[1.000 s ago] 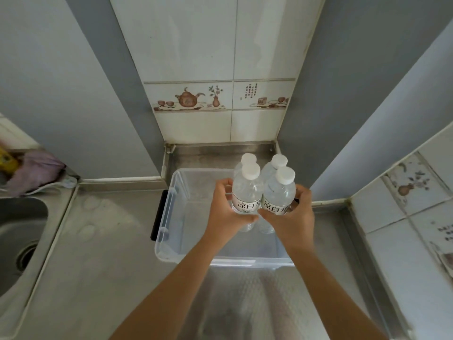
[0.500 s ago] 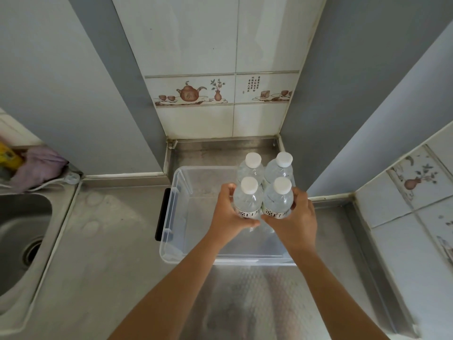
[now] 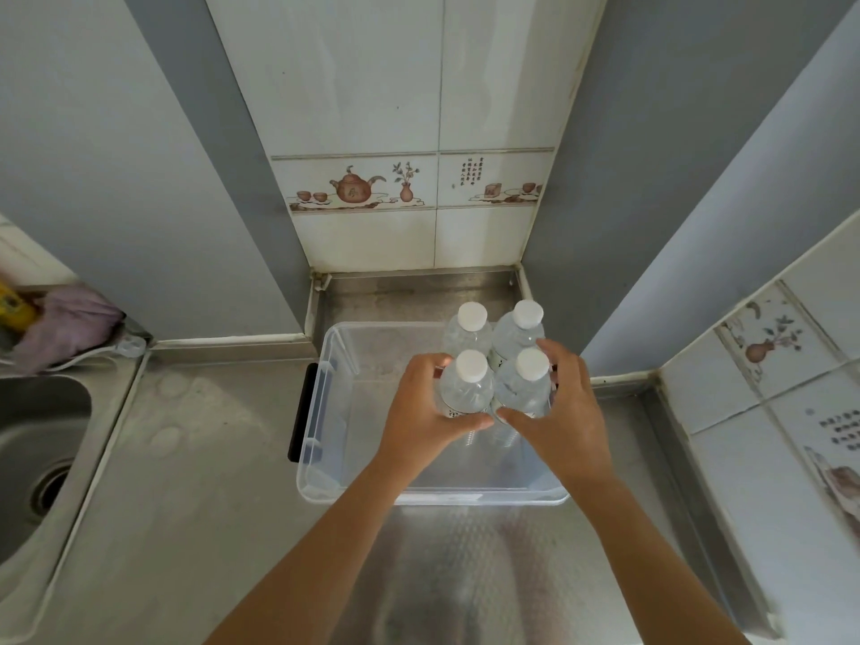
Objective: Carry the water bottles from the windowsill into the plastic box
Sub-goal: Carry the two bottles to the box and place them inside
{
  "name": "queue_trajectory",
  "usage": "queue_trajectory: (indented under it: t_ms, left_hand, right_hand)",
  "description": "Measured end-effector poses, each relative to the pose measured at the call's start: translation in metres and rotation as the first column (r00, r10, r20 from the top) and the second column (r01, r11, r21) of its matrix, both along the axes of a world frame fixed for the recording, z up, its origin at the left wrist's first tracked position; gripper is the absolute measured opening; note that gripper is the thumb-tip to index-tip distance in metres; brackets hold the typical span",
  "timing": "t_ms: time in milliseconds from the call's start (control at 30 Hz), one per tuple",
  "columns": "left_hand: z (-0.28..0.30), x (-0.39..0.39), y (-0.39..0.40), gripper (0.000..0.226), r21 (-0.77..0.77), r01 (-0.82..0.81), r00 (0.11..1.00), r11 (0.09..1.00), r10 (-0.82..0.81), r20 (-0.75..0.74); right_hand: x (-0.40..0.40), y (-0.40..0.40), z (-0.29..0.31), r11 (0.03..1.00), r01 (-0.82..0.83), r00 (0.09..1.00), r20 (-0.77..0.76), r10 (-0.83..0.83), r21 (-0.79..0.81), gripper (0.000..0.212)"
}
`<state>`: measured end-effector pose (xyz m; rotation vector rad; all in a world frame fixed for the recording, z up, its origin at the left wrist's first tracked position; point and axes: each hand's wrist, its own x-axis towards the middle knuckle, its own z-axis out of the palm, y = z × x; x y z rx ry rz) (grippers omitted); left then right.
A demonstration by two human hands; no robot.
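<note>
Water bottles [image 3: 494, 365], four, clasped between my left hand [image 3: 428, 412] and right hand [image 3: 561, 407], inside plastic box [image 3: 321, 467], right side; release pending.

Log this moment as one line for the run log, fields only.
stage: lowering | load: four water bottles | left hand: grips left side | right hand: grips right side | target: plastic box, bottles at right end

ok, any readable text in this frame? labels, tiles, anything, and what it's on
Nothing legible enough to quote.
Front left bottle label: dark characters at its lower edge, mostly hidden by the left hand.
Border tile: columns of small characters, too small.
Right wall tile: rows of characters, blurred.
</note>
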<state>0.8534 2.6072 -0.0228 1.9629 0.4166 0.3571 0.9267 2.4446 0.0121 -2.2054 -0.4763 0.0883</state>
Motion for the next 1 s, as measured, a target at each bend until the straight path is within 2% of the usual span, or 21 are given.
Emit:
queue_trajectory:
  t_ms: [67, 167, 267, 367, 667, 867, 1000]
  left_hand:
    - [0.011, -0.005, 0.006, 0.079, 0.027, 0.036, 0.999, 0.999, -0.037, 0.027]
    - [0.030, -0.009, 0.016, 0.078, 0.158, 0.136, 0.988, 0.978, -0.145, 0.046]
    - [0.043, -0.005, 0.022, 0.074, 0.314, 0.257, 0.963, 0.914, -0.270, -0.003]
    - [0.046, 0.001, 0.025, 0.071, 0.380, 0.317, 0.943, 0.869, -0.331, -0.029]
    - [0.045, 0.001, 0.024, 0.069, 0.389, 0.287, 0.948, 0.875, -0.317, 0.014]
    - [0.050, -0.004, 0.026, 0.073, 0.553, 0.290, 0.948, 0.781, -0.313, -0.056]
    - [0.054, -0.009, 0.026, 0.074, 0.560, 0.324, 0.938, 0.762, -0.334, -0.088]
  right_hand:
    - [0.001, -0.006, 0.012, 0.998, -0.069, 0.997, 0.029, 0.069, 0.003, 0.086]
    - [0.004, -0.013, 0.022, 0.986, -0.156, 0.980, 0.115, 0.162, -0.061, 0.084]
    - [0.007, -0.019, 0.022, 0.963, -0.219, 0.957, 0.159, 0.243, -0.155, 0.084]
    - [0.008, -0.023, 0.015, 0.946, -0.258, 0.942, 0.166, 0.291, -0.196, 0.084]
    - [0.009, -0.025, 0.004, 0.948, -0.259, 0.935, 0.199, 0.294, -0.183, 0.079]
    - [0.005, -0.024, 0.006, 0.947, -0.252, 0.940, 0.182, 0.288, -0.197, 0.085]
    - [0.002, -0.027, 0.009, 0.935, -0.268, 0.935, 0.171, 0.311, -0.231, 0.084]
